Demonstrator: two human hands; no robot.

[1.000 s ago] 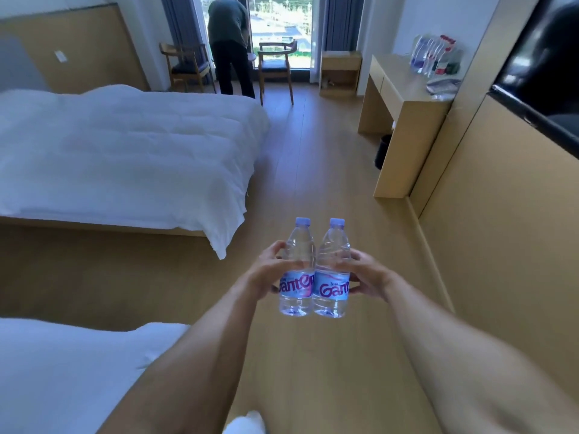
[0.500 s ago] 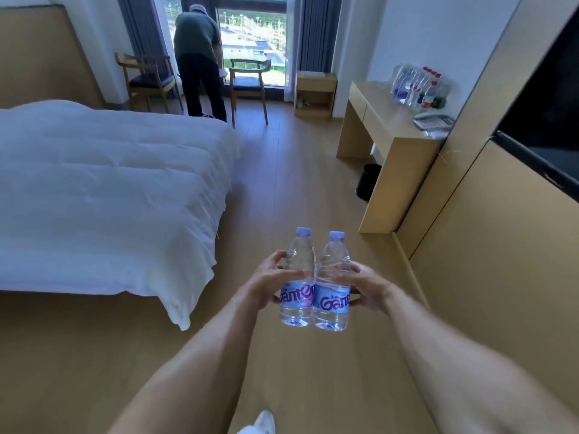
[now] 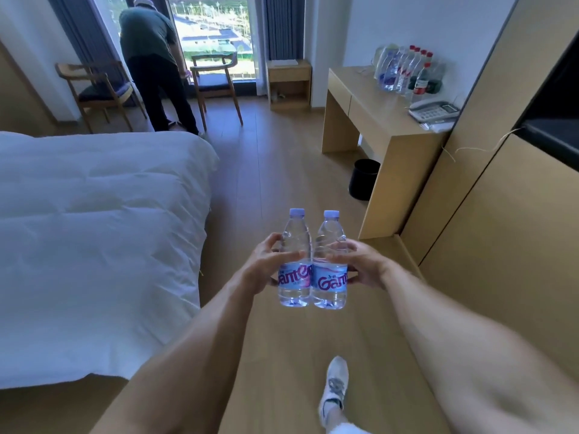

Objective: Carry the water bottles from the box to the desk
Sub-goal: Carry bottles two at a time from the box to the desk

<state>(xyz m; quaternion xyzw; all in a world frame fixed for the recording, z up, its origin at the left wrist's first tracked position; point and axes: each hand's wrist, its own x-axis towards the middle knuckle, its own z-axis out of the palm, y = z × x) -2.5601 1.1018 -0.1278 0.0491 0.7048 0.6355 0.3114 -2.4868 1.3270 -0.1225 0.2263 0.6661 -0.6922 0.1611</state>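
Two water bottles are being carried upright at the centre of the frame, side by side and touching: the left bottle (image 3: 294,261) is being gripped by the left hand (image 3: 266,264), whose fingers are curling round its body above the label, and the right bottle (image 3: 330,264) is being gripped by the right hand (image 3: 363,264) in the same way. Both are looking full of clear water, sealed with pale lilac caps and wrapped in blue labels with pink lettering.

Judging by this, the carrying step is in hand: the person is walking along the wooden floor (image 3: 275,170), one white shoe (image 3: 335,386) showing at the bottom, with the bed (image 3: 94,230) at the left. The counter (image 3: 385,120) is waiting at the upper right, already bearing a cluster of bottles (image 3: 404,70) and a telephone (image 3: 434,111). Next, the move is likely calling for closing on the counter and setting both bottles down upright on a bare patch, clear of the telephone and without knocking the standing cluster. Another person (image 3: 153,64) is standing by the window at the upper left.
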